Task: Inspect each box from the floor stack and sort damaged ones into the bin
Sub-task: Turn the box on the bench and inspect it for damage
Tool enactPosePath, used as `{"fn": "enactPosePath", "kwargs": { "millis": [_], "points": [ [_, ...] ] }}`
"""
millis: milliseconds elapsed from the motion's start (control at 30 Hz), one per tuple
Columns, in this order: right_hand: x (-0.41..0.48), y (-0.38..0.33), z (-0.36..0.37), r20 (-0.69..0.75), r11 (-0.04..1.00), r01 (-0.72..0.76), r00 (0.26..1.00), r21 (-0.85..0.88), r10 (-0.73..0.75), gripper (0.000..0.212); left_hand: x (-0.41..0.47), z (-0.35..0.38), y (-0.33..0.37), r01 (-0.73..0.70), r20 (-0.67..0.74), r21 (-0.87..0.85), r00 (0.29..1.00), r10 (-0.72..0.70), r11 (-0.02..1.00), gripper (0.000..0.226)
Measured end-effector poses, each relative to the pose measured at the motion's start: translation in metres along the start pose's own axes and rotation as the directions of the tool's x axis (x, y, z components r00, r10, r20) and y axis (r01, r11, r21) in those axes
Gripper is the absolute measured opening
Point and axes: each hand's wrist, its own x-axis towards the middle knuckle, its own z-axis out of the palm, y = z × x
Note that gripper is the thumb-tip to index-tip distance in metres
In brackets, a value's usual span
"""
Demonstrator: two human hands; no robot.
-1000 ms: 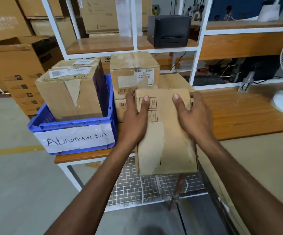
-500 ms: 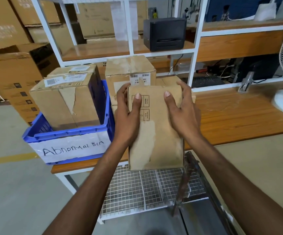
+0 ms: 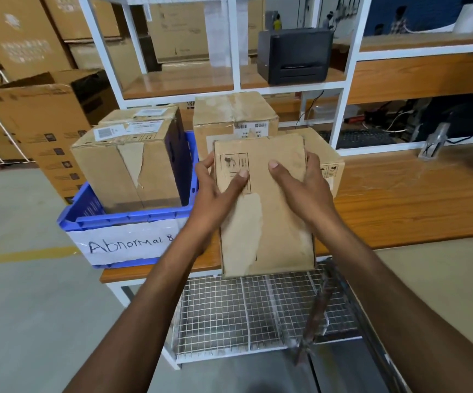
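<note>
I hold a small brown cardboard box [image 3: 266, 231] upright in front of me, over the near edge of the wooden table [image 3: 416, 205]. Its face shows printed handling symbols and a pale patch where the surface layer is torn off. My left hand [image 3: 215, 191] grips its left side, thumb on the front face. On the right side my right hand [image 3: 300, 191] grips it the same way. To the left stands the blue bin [image 3: 127, 219], labelled "Abnormal Bin", holding a torn cardboard box [image 3: 127, 163].
Two more cardboard boxes [image 3: 232, 117] stand on the table behind the held one. White shelving carries a black printer [image 3: 294, 55]. A wire-mesh shelf [image 3: 243, 316] lies under the table. Large cartons [image 3: 39, 109] stand on the floor at left.
The box has stayed between both hands and now appears a little further right in the view; my left thumb has shifted on its face. The view has shifted slightly.
</note>
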Motion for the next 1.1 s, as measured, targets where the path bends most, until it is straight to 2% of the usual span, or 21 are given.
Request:
{"fn": "enactPosePath", "kwargs": {
  "millis": [200, 267, 367, 433, 500, 567, 667, 733, 800, 867, 967, 1100],
  "points": [
    [-0.003, -0.003, 0.006, -0.053, 0.998, 0.048, 0.997, -0.036, -0.05, 0.063, -0.006, 0.007, 0.0, -0.068, -0.1, 0.069, 0.992, 0.075, 0.995, 0.07],
    [-0.002, -0.006, 0.004, -0.047, 0.997, 0.051, 0.997, -0.059, -0.053, 0.064, -0.004, 0.004, 0.006, -0.025, -0.041, 0.095, 0.999, 0.029, 0.995, 0.076],
    [-0.002, 0.0, -0.016, 0.135, 0.998, -0.041, 0.99, 0.048, 0.034, 0.056, -0.01, -0.004, 0.012, 0.151, 0.118, 0.122, 0.979, -0.165, 0.981, 0.078],
    [-0.01, 0.009, -0.028, 0.255, 0.988, -0.106, 0.964, 0.113, 0.074, 0.054, -0.017, -0.009, 0.006, 0.157, 0.126, 0.148, 0.976, -0.176, 0.976, 0.075],
    [-0.019, 0.019, -0.028, 0.219, 0.995, -0.072, 0.974, 0.064, 0.056, 0.051, -0.025, -0.005, -0.003, 0.077, 0.049, 0.17, 0.995, -0.087, 0.982, 0.068],
    [-0.025, 0.022, -0.018, 0.109, 1.0, -0.007, 0.994, 0.009, 0.006, 0.047, -0.032, 0.004, -0.01, 0.005, -0.044, 0.221, 0.999, 0.005, 0.975, 0.058],
    [-0.03, 0.018, -0.007, -0.019, 0.999, 0.028, 0.999, -0.035, -0.029, 0.047, -0.031, 0.006, -0.008, -0.014, -0.076, 0.222, 0.997, 0.032, 0.975, 0.06],
    [-0.033, 0.018, -0.009, 0.001, 0.999, 0.008, 1.0, -0.053, -0.008, 0.052, -0.027, -0.005, -0.008, 0.051, 0.059, 0.151, 0.996, -0.061, 0.987, 0.075],
    [-0.038, 0.025, -0.015, 0.112, 0.998, -0.031, 0.993, -0.047, 0.036, 0.063, -0.034, -0.018, -0.01, 0.119, 0.281, 0.113, 0.949, -0.146, 0.986, 0.096],
    [-0.046, 0.034, -0.022, 0.234, 0.996, -0.084, 0.969, 0.002, 0.081, 0.081, -0.046, -0.024, -0.019, 0.103, 0.376, 0.125, 0.915, -0.143, 0.987, 0.102],
    [-0.059, 0.04, -0.023, 0.253, 0.996, -0.089, 0.963, -0.031, 0.094, 0.096, -0.064, -0.019, -0.026, 0.074, 0.249, 0.166, 0.962, -0.114, 0.983, 0.094],
    [-0.065, 0.032, -0.025, 0.145, 0.993, -0.042, 0.988, -0.106, 0.057, 0.077, -0.076, -0.003, -0.017, 0.043, 0.081, 0.334, 0.994, -0.075, 0.942, 0.081]
  ]
}}
